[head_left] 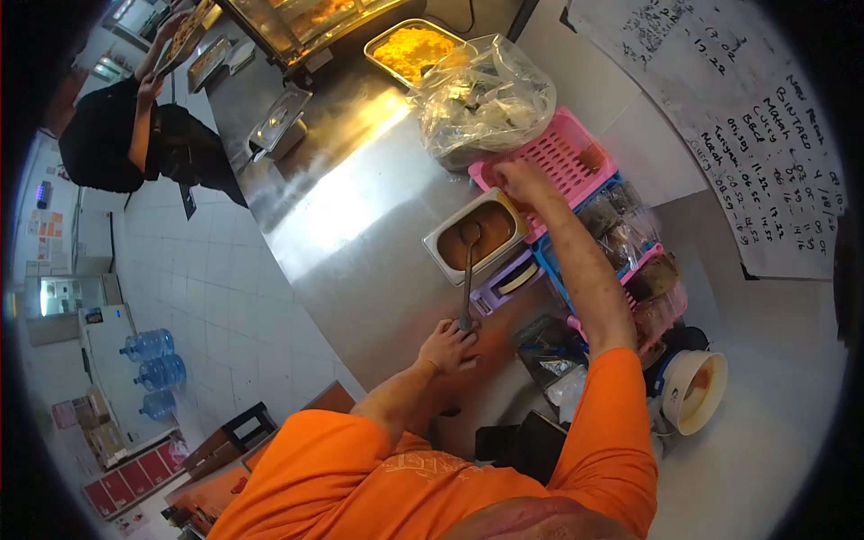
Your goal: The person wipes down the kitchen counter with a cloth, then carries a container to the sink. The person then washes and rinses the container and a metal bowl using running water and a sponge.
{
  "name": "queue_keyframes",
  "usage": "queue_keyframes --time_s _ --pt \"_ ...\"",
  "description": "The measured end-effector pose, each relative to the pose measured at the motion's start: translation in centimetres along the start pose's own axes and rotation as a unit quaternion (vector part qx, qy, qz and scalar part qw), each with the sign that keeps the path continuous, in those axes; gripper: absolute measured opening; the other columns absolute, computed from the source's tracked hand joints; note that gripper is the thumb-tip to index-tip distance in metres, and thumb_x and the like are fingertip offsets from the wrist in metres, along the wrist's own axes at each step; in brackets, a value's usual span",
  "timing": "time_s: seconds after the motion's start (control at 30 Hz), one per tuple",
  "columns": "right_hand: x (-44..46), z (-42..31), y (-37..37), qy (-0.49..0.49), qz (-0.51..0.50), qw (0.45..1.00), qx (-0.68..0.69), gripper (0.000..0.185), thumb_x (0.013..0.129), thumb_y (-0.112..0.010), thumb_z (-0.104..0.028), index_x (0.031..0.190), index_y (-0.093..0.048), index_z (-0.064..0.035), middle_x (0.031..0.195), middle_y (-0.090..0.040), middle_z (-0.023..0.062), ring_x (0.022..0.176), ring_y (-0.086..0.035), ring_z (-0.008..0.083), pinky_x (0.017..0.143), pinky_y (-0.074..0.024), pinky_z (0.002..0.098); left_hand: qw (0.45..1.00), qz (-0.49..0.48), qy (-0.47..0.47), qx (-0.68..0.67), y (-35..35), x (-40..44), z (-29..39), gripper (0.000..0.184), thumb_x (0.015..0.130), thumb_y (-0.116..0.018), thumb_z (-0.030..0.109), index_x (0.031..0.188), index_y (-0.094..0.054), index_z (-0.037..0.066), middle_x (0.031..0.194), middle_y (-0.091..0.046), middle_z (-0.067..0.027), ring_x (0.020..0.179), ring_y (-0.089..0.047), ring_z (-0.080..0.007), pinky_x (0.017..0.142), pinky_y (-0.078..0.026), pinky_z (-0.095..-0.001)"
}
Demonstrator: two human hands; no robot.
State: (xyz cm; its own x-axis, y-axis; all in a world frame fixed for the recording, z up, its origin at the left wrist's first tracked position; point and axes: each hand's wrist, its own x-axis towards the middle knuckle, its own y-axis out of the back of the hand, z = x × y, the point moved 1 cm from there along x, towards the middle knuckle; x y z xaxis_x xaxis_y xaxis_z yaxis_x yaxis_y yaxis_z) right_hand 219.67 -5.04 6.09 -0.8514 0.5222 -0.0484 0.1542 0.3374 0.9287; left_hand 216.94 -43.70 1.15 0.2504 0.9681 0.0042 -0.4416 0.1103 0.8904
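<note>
A rectangular metal pan (434,243) holds brown sauce, and a ladle (467,279) rests with its bowl in the sauce. The ladle's handle runs down to my left hand (447,346), whose fingers are closed about its dark grip end. My right hand (525,183) is at the pan's far right corner, beside the pink basket (562,148). Its fingers are curled, and what they hold, if anything, is hidden. A purple holder (486,295) stands against the pan's near side.
A clear plastic bag (486,99) and a tray of yellow food (414,52) stand farther back. Several baskets with packets (616,220) line the right side, near a white round container (695,391). Another person (108,135) stands across the metal counter (333,288), holding a tray.
</note>
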Motion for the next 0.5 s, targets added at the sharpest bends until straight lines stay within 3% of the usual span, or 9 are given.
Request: queue_keyframes --time_s 0.1,0.23,0.33,0.4,0.5 --pt "0.1 0.8 2.5 0.013 0.124 0.991 0.049 0.009 0.073 -0.063 -0.011 0.081 -0.063 -0.0077 0.081 -0.066 0.0119 0.080 -0.063 0.0315 0.070 -0.0490 0.0415 1.000 -0.001 0.013 -0.011 -0.5 -0.2 -0.1 0.045 0.079 -0.058 0.050 0.103 -0.054 0.013 0.128 -0.051 -0.0053 0.117 -0.046 -0.0252 0.099 -0.031 -0.0441" --pt "0.4 -0.3 2.6 0.006 0.088 0.980 0.179 0.013 0.073 -0.064 -0.006 0.086 -0.062 -0.0054 0.080 -0.066 0.0146 0.076 -0.065 0.0319 0.069 -0.0508 0.0387 1.000 -0.022 0.019 -0.001 0.0 -0.3 0.1 0.045 0.079 -0.059 0.050 0.103 -0.055 0.013 0.127 -0.051 -0.0054 0.117 -0.046 -0.0253 0.099 -0.031 -0.0439" --pt "0.9 -1.6 0.7 0.017 0.175 0.972 0.154 0.013 0.073 -0.063 -0.004 0.086 -0.062 -0.0039 0.080 -0.066 0.0156 0.077 -0.065 0.0329 0.069 -0.0515 0.0383 1.000 -0.015 0.022 -0.002 0.1 -0.1 0.3 0.045 0.079 -0.059 0.050 0.104 -0.055 0.012 0.126 -0.051 -0.0057 0.117 -0.046 -0.0255 0.099 -0.031 -0.0440" --pt "0.9 -1.6 -0.6 -0.029 0.173 0.974 0.144 0.014 0.075 -0.061 -0.004 0.089 -0.064 -0.0041 0.083 -0.066 0.0168 0.080 -0.066 0.0329 0.071 -0.0514 0.0387 1.000 -0.012 0.021 -0.002 0.5 -0.2 0.4 0.045 0.079 -0.059 0.049 0.105 -0.055 0.013 0.126 -0.051 -0.0059 0.117 -0.046 -0.0257 0.099 -0.031 -0.0442" --pt "0.0 -1.2 -0.6 -0.051 0.199 0.962 0.182 0.020 0.078 -0.059 -0.006 0.096 -0.066 -0.0055 0.087 -0.067 0.0183 0.085 -0.065 0.0335 0.076 -0.0510 0.0396 1.000 -0.006 0.004 0.005 0.3 -0.3 0.1 0.045 0.080 -0.058 0.051 0.103 -0.056 0.013 0.130 -0.050 -0.0068 0.099 -0.057 -0.0252 0.095 -0.033 -0.0442"
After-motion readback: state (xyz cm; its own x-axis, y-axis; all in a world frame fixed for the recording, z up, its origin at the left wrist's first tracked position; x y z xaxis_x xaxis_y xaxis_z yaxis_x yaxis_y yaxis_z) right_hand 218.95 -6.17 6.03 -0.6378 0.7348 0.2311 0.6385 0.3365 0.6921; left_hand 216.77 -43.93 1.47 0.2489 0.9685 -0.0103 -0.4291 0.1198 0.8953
